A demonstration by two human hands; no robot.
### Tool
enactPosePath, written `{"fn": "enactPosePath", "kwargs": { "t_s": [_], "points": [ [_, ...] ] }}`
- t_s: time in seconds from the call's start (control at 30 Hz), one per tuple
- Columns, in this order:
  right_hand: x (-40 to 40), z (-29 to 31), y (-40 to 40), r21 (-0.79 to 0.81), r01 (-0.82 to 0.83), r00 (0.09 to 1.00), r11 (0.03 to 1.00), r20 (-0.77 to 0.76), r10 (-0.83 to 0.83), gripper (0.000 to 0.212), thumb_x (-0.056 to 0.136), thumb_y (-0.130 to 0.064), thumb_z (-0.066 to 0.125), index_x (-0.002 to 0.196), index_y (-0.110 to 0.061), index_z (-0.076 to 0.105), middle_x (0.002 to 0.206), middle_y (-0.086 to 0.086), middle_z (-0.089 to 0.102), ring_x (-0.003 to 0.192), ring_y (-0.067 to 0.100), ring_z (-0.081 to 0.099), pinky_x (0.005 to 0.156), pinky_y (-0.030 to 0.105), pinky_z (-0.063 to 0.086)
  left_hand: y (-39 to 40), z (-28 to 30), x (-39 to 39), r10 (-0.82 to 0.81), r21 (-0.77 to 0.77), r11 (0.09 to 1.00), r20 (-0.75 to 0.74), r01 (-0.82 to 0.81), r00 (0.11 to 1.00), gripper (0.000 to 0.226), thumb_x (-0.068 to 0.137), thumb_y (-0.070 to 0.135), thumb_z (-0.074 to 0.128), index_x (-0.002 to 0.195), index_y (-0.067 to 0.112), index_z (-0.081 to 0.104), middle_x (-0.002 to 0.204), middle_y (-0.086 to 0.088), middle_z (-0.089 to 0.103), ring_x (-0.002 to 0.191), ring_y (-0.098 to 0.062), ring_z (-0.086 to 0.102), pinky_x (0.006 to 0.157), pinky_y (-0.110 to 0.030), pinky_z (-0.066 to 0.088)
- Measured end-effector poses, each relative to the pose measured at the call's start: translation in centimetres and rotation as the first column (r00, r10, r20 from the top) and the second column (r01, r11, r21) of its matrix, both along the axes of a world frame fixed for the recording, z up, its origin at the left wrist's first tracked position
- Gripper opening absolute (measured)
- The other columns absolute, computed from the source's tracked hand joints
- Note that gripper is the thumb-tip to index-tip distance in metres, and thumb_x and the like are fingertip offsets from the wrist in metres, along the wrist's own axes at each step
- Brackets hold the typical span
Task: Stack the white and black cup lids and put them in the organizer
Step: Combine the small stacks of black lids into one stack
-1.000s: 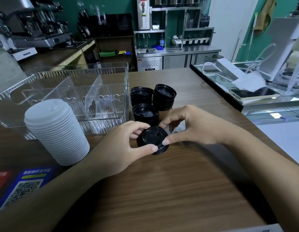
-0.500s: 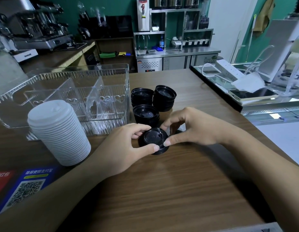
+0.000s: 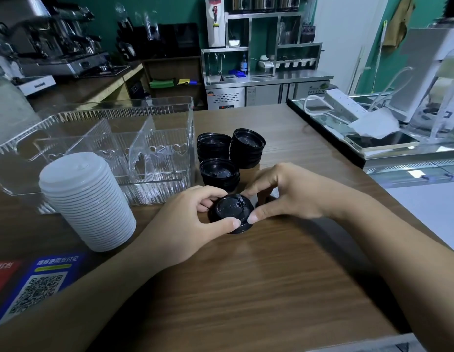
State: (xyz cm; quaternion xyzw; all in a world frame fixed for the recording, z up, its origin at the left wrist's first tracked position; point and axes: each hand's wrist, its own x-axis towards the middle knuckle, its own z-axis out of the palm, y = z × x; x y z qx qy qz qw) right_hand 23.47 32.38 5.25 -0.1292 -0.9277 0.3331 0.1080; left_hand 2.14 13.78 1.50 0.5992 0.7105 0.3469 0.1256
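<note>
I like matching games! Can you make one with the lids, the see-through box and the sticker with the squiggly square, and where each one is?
Things:
1. white lid stack
2. black lid in both hands
3. clear organizer
4. QR code sticker

Places:
A. back left of the table, nothing inside
B. near left corner
C. standing in front of the organizer
D. middle of the table, fingers around it

Pairs: 1-C, 2-D, 3-A, 4-B

A lid [image 3: 231,212] sits on the table [image 3: 246,288] at mid-frame, between the left hand [image 3: 185,227] and the right hand [image 3: 289,191]. Just above it stand three stacks of lids [image 3: 231,156]. The organizer [image 3: 98,146] lies to their left, in the frame's left middle. Before the organizer, lower left, stands another stack of lids [image 3: 87,201]. A sticker [image 3: 35,288] lies on the table at the bottom left corner.
</note>
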Motion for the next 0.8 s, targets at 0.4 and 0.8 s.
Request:
{"fn": "enactPosePath", "kwargs": {
  "t_s": [0.4,0.8],
  "points": [
    [-0.1,-0.7,0.6,-0.036,-0.004,1.0,0.999,0.018,0.004,0.044,0.085,-0.019,0.098,0.126,-0.023,0.082,0.105,-0.012,0.08,0.095,0.006,0.075,0.094,0.024,0.059,-0.1,-0.1,-0.5,-0.002,0.004,1.0,0.015,0.002,1.0,0.046,0.088,0.058,0.091,0.128,0.044,0.072,0.12,0.029,0.076,0.122,0.009,0.068,0.104,-0.021,0.055],
    [-1.6,-1.6,0.6,0.167,0.234,0.927,0.958,-0.334,-0.169,0.013,0.099,-0.023,0.086,0.112,-0.021,0.083,0.096,-0.015,0.077,0.086,0.006,0.071,0.081,0.031,0.058,-0.1,-0.1,-0.3,0.01,0.002,1.0,-0.015,-0.01,1.0,0.047,0.087,0.059,0.089,0.127,0.043,0.07,0.118,0.027,0.075,0.119,0.011,0.065,0.094,-0.006,0.046]
  ]
}}
